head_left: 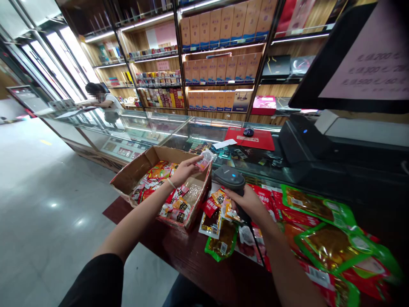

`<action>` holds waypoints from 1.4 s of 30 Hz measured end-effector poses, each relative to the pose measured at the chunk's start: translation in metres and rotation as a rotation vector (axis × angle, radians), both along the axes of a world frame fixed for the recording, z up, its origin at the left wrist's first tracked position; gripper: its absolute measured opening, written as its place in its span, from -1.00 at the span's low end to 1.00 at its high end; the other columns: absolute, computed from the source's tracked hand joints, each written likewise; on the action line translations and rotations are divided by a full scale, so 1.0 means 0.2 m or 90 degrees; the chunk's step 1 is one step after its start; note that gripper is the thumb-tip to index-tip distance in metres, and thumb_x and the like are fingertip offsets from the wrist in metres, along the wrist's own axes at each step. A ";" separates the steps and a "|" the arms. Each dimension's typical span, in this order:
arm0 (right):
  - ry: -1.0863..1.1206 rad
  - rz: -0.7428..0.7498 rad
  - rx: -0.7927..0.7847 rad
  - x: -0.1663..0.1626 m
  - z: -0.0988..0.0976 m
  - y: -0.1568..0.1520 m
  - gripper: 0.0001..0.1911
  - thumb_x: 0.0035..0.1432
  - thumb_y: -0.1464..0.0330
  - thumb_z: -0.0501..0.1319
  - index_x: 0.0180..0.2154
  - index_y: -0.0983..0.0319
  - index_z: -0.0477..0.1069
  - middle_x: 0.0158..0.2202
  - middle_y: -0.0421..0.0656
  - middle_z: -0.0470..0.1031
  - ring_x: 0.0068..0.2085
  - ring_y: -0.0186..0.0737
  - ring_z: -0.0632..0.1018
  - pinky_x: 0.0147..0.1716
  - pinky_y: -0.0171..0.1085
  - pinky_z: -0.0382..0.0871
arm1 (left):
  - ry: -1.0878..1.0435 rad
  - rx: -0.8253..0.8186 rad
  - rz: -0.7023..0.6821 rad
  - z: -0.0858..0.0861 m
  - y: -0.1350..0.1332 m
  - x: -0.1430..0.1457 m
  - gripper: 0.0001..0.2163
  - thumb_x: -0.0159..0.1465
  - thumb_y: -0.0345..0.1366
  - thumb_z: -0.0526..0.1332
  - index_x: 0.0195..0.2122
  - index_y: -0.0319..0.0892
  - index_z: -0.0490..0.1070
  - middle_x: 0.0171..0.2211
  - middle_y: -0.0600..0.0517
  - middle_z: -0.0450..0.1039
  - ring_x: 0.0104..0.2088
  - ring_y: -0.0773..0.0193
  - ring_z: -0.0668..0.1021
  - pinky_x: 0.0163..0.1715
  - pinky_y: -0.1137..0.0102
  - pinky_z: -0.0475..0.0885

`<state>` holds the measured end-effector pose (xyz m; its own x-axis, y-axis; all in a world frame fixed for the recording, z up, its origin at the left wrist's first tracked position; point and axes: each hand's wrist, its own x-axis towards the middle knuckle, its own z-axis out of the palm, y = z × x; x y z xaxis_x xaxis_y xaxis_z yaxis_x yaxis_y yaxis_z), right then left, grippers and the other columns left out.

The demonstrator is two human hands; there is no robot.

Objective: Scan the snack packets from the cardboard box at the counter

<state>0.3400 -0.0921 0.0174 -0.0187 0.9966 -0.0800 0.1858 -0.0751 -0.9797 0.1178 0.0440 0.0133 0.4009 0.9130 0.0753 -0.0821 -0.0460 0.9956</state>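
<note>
My left hand (184,169) is raised over an open cardboard box (128,177) and pinches a small clear snack packet (205,159) between thumb and fingers. My right hand (247,204) is closed round the grip of a dark handheld barcode scanner (230,177), whose head with a blue light points toward the packet. The box holds several small red and orange snack packets (159,172). More packets lie under my right hand on the counter.
Green and red vacuum-packed food bags (322,241) cover the dark counter to the right. A glass display counter (179,128) runs behind, with a red mouse mat (251,140), a register and a monitor (351,59). Another person (100,98) stands far left. Shelves of boxes line the back.
</note>
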 end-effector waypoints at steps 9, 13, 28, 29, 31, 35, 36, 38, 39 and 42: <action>-0.011 0.001 -0.013 0.00 -0.01 0.00 -0.65 0.06 0.09 0.28 -0.55 0.16 0.28 -0.76 -0.24 0.33 -0.73 -0.31 0.31 -0.71 -0.30 0.19 | 0.059 0.149 0.049 0.00 0.02 -0.01 -0.33 0.07 -0.29 0.36 0.24 -0.19 0.25 0.04 -0.14 0.44 -0.16 0.22 0.53 -0.16 0.40 0.45; 0.019 0.024 -0.029 -0.02 0.00 -0.02 -0.70 0.08 0.11 0.28 -0.47 0.17 0.32 -0.75 -0.27 0.34 -0.73 -0.33 0.30 -0.70 -0.31 0.19 | 0.149 0.244 0.073 -0.03 0.04 -0.02 -0.24 0.10 -0.35 0.33 0.32 -0.09 0.06 -0.01 -0.11 0.46 -0.18 0.23 0.54 -0.13 0.37 0.45; 0.014 0.038 -0.017 -0.07 -0.03 -0.03 -0.70 0.12 0.13 0.25 -0.47 0.19 0.32 -0.74 -0.28 0.33 -0.73 -0.35 0.31 -0.70 -0.34 0.20 | 0.277 0.377 0.117 -0.05 0.05 -0.02 -0.59 0.14 -0.29 0.30 0.02 -0.21 0.35 -0.01 -0.12 0.47 -0.06 0.13 0.53 -0.08 0.28 0.45; 0.017 0.031 -0.017 -0.06 -0.02 -0.03 -0.70 0.11 0.12 0.26 -0.46 0.19 0.33 -0.74 -0.28 0.33 -0.73 -0.35 0.31 -0.71 -0.34 0.20 | 0.272 0.372 0.112 -0.05 0.05 -0.02 -0.59 0.14 -0.31 0.29 0.03 -0.22 0.35 -0.01 -0.12 0.47 -0.07 0.14 0.54 -0.07 0.29 0.44; 0.021 0.010 -0.012 -0.04 0.00 -0.03 -0.69 0.08 0.11 0.28 -0.46 0.20 0.33 -0.74 -0.27 0.34 -0.72 -0.35 0.32 -0.71 -0.34 0.20 | 0.263 0.360 0.101 -0.05 0.05 -0.02 -0.57 0.13 -0.33 0.28 0.05 -0.21 0.33 0.00 -0.11 0.47 -0.06 0.16 0.54 -0.05 0.29 0.43; 0.062 -0.039 0.024 0.07 0.03 -0.03 -0.66 0.06 0.09 0.30 -0.47 0.20 0.33 -0.75 -0.27 0.33 -0.73 -0.35 0.32 -0.72 -0.35 0.20 | 0.277 0.349 0.041 -0.03 0.01 0.01 -0.56 0.14 -0.34 0.27 0.07 -0.19 0.34 0.02 -0.10 0.46 -0.04 0.16 0.53 -0.03 0.30 0.42; 0.078 -0.055 0.033 0.10 0.04 -0.03 -0.66 0.06 0.08 0.30 -0.46 0.21 0.34 -0.75 -0.27 0.33 -0.73 -0.35 0.31 -0.72 -0.35 0.19 | 0.294 0.343 0.009 -0.03 -0.01 0.03 -0.57 0.15 -0.33 0.26 0.08 -0.18 0.35 0.01 -0.09 0.47 -0.06 0.16 0.53 -0.03 0.29 0.42; 0.105 -0.085 0.047 0.17 0.05 -0.04 -0.65 0.05 0.08 0.31 -0.45 0.22 0.35 -0.75 -0.26 0.34 -0.73 -0.35 0.32 -0.73 -0.36 0.18 | 0.325 0.324 -0.063 -0.03 -0.05 0.09 -0.57 0.16 -0.32 0.26 0.09 -0.15 0.36 -0.02 -0.07 0.49 -0.09 0.16 0.55 -0.03 0.26 0.42; 0.116 -0.098 0.053 0.19 0.06 -0.04 -0.65 0.05 0.08 0.32 -0.45 0.22 0.36 -0.75 -0.26 0.35 -0.73 -0.35 0.32 -0.74 -0.37 0.18 | 0.328 0.310 -0.098 -0.04 -0.07 0.13 -0.56 0.16 -0.31 0.27 0.10 -0.13 0.36 -0.02 -0.07 0.49 -0.10 0.16 0.55 -0.03 0.25 0.43; 0.148 -0.133 0.075 0.25 0.09 -0.05 -0.67 0.03 0.10 0.34 -0.44 0.23 0.38 -0.73 -0.26 0.35 -0.73 -0.36 0.32 -0.74 -0.37 0.20 | 0.255 0.251 -0.194 -0.06 -0.12 0.26 -0.44 0.18 -0.33 0.26 0.23 -0.10 0.22 0.05 -0.14 0.44 -0.06 0.14 0.55 -0.03 0.20 0.44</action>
